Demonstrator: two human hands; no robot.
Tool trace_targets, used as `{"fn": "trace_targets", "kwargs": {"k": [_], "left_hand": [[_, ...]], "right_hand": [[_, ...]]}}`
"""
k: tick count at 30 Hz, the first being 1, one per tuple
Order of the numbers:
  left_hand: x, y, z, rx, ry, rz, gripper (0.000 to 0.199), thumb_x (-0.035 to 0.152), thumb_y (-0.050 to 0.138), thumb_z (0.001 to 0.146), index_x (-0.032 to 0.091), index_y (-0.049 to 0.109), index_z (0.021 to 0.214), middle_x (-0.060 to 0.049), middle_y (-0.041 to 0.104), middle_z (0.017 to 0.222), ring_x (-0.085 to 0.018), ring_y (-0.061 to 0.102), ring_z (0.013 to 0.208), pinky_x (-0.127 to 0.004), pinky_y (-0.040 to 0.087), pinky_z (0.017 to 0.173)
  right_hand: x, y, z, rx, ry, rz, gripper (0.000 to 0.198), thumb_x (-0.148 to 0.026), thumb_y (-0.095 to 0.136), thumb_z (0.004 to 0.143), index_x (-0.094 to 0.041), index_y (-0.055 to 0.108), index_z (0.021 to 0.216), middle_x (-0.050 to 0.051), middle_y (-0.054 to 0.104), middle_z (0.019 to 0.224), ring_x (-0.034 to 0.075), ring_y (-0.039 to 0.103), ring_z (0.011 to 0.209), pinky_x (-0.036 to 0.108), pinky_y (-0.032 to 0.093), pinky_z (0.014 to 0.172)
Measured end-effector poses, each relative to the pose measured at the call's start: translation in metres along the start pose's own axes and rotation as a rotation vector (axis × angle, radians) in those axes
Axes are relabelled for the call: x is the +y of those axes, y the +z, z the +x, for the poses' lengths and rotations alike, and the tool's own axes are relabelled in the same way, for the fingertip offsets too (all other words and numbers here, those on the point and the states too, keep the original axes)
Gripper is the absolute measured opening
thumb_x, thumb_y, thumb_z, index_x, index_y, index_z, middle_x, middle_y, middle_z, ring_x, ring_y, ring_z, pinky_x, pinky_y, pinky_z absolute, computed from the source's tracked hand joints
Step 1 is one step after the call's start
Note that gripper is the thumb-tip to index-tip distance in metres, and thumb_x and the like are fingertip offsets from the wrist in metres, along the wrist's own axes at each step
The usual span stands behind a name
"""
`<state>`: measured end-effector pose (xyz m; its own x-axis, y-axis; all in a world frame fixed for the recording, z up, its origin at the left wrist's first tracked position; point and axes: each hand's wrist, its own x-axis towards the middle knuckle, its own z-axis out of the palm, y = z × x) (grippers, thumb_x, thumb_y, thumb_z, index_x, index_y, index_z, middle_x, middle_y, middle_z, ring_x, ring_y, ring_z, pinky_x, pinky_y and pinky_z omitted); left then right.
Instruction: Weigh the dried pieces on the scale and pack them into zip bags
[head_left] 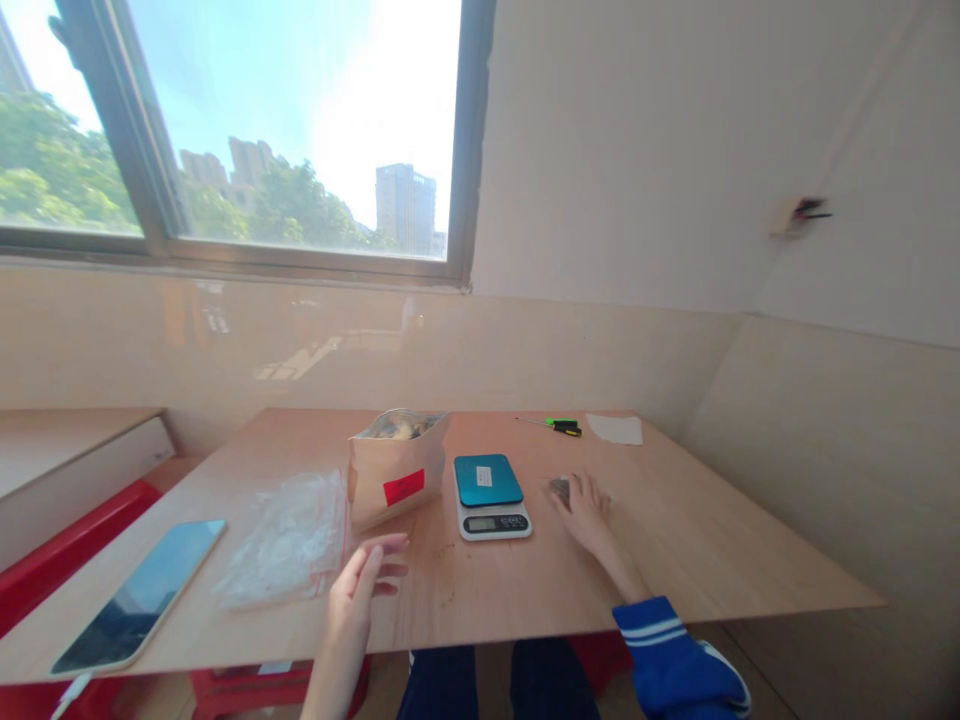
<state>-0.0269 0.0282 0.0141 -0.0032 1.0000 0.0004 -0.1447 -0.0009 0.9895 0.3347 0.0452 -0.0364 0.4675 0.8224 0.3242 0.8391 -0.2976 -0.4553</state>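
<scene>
My left hand [366, 583] hovers over the front of the table with its fingers apart, holding nothing. It is just in front of a brown stand-up pouch [371, 492] with a red label, whose top gapes and shows pale pieces inside. Right of the pouch sits a kitchen scale [489, 482] with a blue-green plate and nothing on it. To the right of the scale, my right hand [583, 510] has its fingers closed over a small bag with dark contents [559, 489] on the tabletop. My fingers cover most of that bag.
Clear plastic zip bags [289, 540] lie in a pile at the left, with a charging phone [139, 600] beyond them. Two screwdrivers [559, 427] and a white paper [615, 429] lie at the back. Red stools [247, 690] stand below the wooden table [705, 540].
</scene>
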Motion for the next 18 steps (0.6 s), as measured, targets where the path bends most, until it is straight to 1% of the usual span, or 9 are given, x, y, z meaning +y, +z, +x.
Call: {"fn": "trace_targets", "kwargs": {"k": [1,3,5,6,8,9,12,15,18], "left_hand": [[-0.001,0.002,-0.001,-0.01,0.013,0.007,0.057,0.07,0.066,0.056,0.017,0.073,0.075,-0.012,0.075,0.088,-0.023,0.066,0.065,-0.032,0.052,0.056],[-0.002,0.007,-0.005,-0.039,0.035,0.021,0.055,0.069,0.065,0.06,0.017,0.073,0.076,-0.012,0.074,0.088,-0.023,0.067,0.066,-0.032,0.052,0.057],[-0.002,0.01,-0.009,-0.083,0.054,0.037,0.053,0.068,0.063,0.064,0.017,0.073,0.078,-0.011,0.074,0.088,-0.023,0.067,0.067,-0.032,0.051,0.057],[-0.001,0.011,-0.011,-0.104,0.065,0.048,0.052,0.067,0.061,0.067,0.017,0.073,0.079,-0.011,0.074,0.089,-0.023,0.067,0.067,-0.031,0.051,0.058],[0.001,0.011,-0.016,-0.143,0.086,0.073,0.049,0.064,0.059,0.071,0.017,0.073,0.081,-0.011,0.074,0.089,-0.022,0.067,0.068,-0.031,0.051,0.059],[0.003,0.01,-0.018,-0.154,0.092,0.082,0.048,0.063,0.059,0.073,0.017,0.073,0.081,-0.011,0.073,0.089,-0.022,0.067,0.068,-0.031,0.051,0.06],[0.006,0.005,-0.021,-0.156,0.079,0.067,0.048,0.062,0.06,0.073,0.017,0.072,0.083,-0.012,0.073,0.091,-0.022,0.067,0.068,-0.031,0.051,0.06],[0.005,0.006,-0.019,-0.112,0.037,-0.025,0.054,0.066,0.063,0.068,0.016,0.07,0.087,-0.011,0.073,0.083,-0.022,0.067,0.064,-0.031,0.051,0.056],[-0.001,0.019,-0.017,-0.006,-0.004,-0.131,0.063,0.075,0.061,0.062,0.015,0.066,0.08,-0.01,0.07,0.069,-0.021,0.063,0.056,-0.03,0.048,0.049]], "right_hand": [[-0.026,-0.011,0.001,0.001,-0.105,0.064,0.053,-0.03,0.044,0.088,-0.002,0.045,0.134,0.029,0.034,0.148,0.039,0.024,0.143,0.063,0.023,0.111],[-0.086,-0.032,0.001,0.012,-0.399,0.271,0.05,-0.034,0.04,0.094,-0.011,0.041,0.139,0.02,0.034,0.152,0.028,0.028,0.143,0.052,0.027,0.115],[-0.148,-0.05,-0.001,-0.085,-0.704,0.431,0.042,-0.03,0.034,0.099,-0.021,0.042,0.139,0.011,0.044,0.147,0.019,0.038,0.138,0.043,0.032,0.115],[-0.175,-0.056,-0.002,-0.108,-0.829,0.462,0.04,-0.025,0.033,0.099,-0.022,0.045,0.137,0.009,0.049,0.143,0.017,0.041,0.136,0.04,0.033,0.114],[-0.217,-0.062,-0.003,-0.102,-0.986,0.417,0.038,-0.016,0.032,0.098,-0.02,0.052,0.13,0.009,0.056,0.135,0.017,0.048,0.129,0.038,0.038,0.11],[-0.231,-0.062,-0.004,-0.098,-1.013,0.365,0.037,-0.012,0.032,0.097,-0.017,0.055,0.125,0.01,0.06,0.128,0.018,0.053,0.122,0.037,0.042,0.106],[-0.244,-0.057,-0.013,-0.074,-1.023,0.147,0.029,-0.006,0.038,0.094,-0.012,0.062,0.108,0.012,0.067,0.105,0.021,0.06,0.102,0.037,0.049,0.094],[-0.234,-0.053,-0.035,-0.072,-1.06,-0.03,0.021,-0.006,0.045,0.091,-0.012,0.065,0.093,0.011,0.067,0.095,0.022,0.06,0.094,0.037,0.049,0.089],[-0.22,-0.056,-0.061,-0.221,-1.195,-0.081,0.019,-0.008,0.048,0.091,-0.013,0.066,0.09,0.009,0.069,0.094,0.021,0.061,0.092,0.034,0.049,0.087]]}}
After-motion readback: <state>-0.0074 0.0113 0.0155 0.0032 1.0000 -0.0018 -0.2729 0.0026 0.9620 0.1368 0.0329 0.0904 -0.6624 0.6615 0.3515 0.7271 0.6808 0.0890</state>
